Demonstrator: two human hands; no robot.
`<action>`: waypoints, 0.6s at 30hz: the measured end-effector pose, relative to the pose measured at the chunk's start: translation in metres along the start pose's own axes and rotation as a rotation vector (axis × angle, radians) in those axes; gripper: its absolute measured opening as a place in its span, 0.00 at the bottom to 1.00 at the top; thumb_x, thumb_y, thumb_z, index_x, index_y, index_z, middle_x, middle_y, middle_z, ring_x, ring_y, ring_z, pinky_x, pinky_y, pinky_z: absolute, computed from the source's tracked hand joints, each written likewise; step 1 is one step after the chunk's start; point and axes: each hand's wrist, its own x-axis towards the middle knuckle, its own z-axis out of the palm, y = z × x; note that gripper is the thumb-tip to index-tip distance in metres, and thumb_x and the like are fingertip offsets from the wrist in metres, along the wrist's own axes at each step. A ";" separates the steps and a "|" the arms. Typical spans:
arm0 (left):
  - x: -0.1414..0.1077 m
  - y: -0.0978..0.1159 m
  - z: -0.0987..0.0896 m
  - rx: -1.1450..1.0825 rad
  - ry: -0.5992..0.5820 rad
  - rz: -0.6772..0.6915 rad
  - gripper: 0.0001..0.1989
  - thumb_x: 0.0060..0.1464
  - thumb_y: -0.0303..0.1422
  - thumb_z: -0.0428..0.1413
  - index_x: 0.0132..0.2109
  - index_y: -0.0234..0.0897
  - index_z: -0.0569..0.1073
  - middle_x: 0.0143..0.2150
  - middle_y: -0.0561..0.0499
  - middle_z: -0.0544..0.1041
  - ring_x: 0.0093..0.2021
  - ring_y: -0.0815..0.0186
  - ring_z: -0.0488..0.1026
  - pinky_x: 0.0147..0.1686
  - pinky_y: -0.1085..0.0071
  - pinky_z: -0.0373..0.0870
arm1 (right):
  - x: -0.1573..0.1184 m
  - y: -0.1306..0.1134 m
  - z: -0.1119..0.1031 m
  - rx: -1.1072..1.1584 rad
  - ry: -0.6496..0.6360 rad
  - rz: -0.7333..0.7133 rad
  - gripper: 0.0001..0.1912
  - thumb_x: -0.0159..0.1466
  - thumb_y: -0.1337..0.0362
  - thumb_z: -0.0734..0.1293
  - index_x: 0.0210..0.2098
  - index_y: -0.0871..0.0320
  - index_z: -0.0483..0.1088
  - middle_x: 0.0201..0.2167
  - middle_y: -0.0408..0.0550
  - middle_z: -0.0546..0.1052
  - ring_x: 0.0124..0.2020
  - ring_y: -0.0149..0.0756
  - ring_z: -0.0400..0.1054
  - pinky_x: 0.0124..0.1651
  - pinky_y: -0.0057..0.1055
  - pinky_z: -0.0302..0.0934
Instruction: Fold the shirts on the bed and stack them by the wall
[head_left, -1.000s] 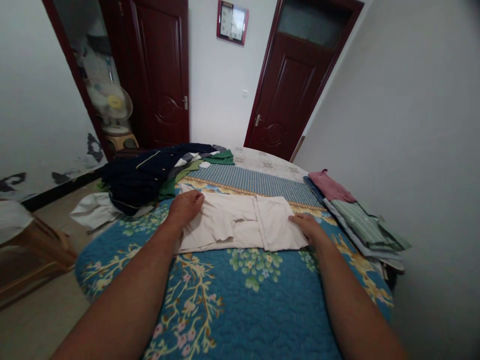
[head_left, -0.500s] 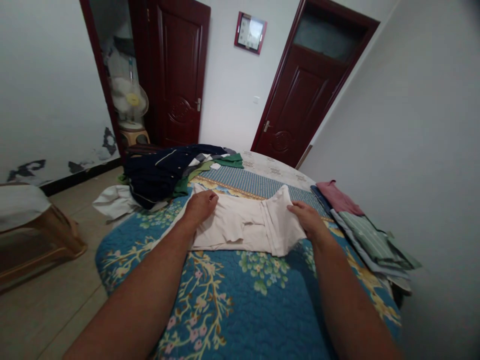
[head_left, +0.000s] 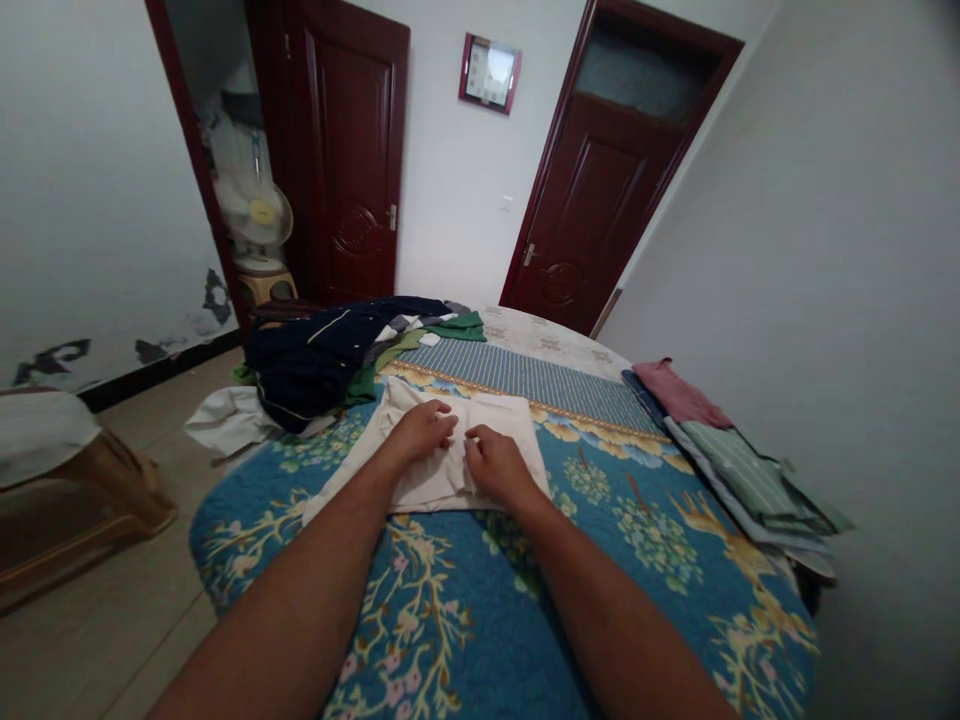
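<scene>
A white garment (head_left: 517, 415) lies partly folded on the blue floral bedcover (head_left: 480, 610), its left part spreading toward my left forearm. My left hand (head_left: 426, 432) rests over the middle of the cloth with its fingers curled. Close beside it on the right, my right hand (head_left: 495, 462) is on the folded part, its fingers bent toward the left hand. Small gaps show between the fingers of the left hand. Whether either hand pinches the fabric is too small to tell.
Dark clothes (head_left: 307, 350) with green pieces are heaped at the back left, with a white cloth (head_left: 229, 415) beside them. Folded clothes (head_left: 739, 465) are stacked along the right edge. A plastic stool (head_left: 120, 480) stands at the left.
My right hand has moved left, and the garment's right end is now folded over toward the middle. My left hand has shifted slightly right.
</scene>
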 end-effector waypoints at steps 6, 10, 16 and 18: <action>0.005 -0.006 0.022 0.120 -0.012 0.143 0.27 0.58 0.39 0.62 0.63 0.34 0.72 0.36 0.47 0.82 0.34 0.61 0.80 0.32 0.71 0.69 | 0.016 0.046 -0.053 0.069 0.236 0.070 0.18 0.67 0.67 0.60 0.47 0.57 0.81 0.43 0.50 0.84 0.48 0.42 0.77 0.56 0.35 0.66; 0.005 -0.004 0.039 0.219 0.065 0.170 0.28 0.56 0.34 0.63 0.64 0.37 0.72 0.36 0.50 0.80 0.33 0.63 0.77 0.35 0.70 0.69 | 0.012 0.084 -0.054 -0.045 0.296 0.038 0.21 0.69 0.67 0.58 0.53 0.61 0.79 0.53 0.57 0.82 0.56 0.46 0.74 0.64 0.40 0.63; 0.000 0.008 0.040 0.145 -0.027 0.156 0.23 0.53 0.25 0.54 0.57 0.39 0.74 0.29 0.56 0.71 0.25 0.67 0.69 0.26 0.73 0.63 | -0.004 0.108 -0.019 -0.197 0.253 -0.095 0.29 0.73 0.61 0.59 0.70 0.65 0.66 0.70 0.65 0.67 0.72 0.52 0.59 0.75 0.52 0.51; -0.002 0.010 0.035 0.116 -0.042 0.115 0.23 0.53 0.25 0.52 0.56 0.39 0.73 0.29 0.57 0.71 0.22 0.68 0.68 0.24 0.73 0.61 | -0.005 0.107 -0.017 -0.232 0.263 -0.106 0.30 0.74 0.60 0.59 0.71 0.65 0.63 0.73 0.64 0.64 0.75 0.52 0.54 0.76 0.53 0.48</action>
